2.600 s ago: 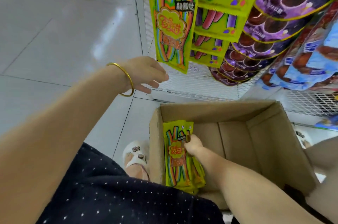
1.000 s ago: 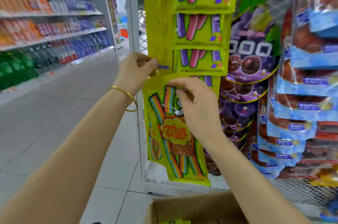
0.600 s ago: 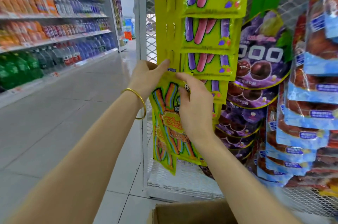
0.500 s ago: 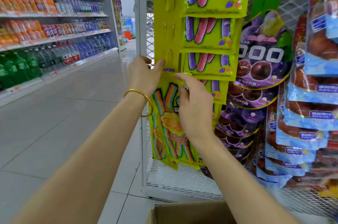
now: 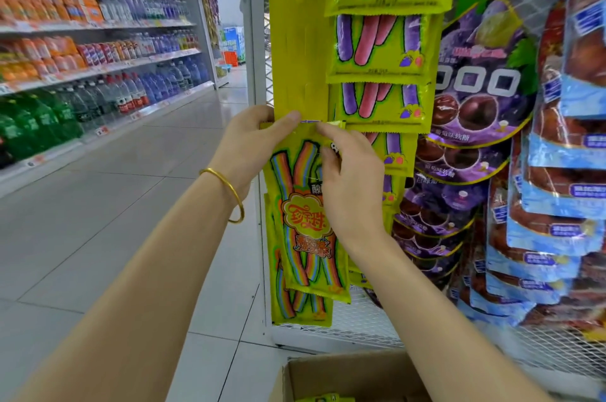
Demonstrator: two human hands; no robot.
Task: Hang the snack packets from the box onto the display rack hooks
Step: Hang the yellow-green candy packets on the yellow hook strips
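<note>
Gleaming floor [image 5: 98,237], drink shelves [image 5: 82,41] L, rack [image 5: 367,323] R

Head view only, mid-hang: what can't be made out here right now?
Whether the rainbow packet is hung yet: head view, its top edge is covered by fingertips of the left hand and right hand.
Contents of the box: head view, cut off by the bottom edge.
Top of the yellow strip: head view, cut off by the top edge.
</note>
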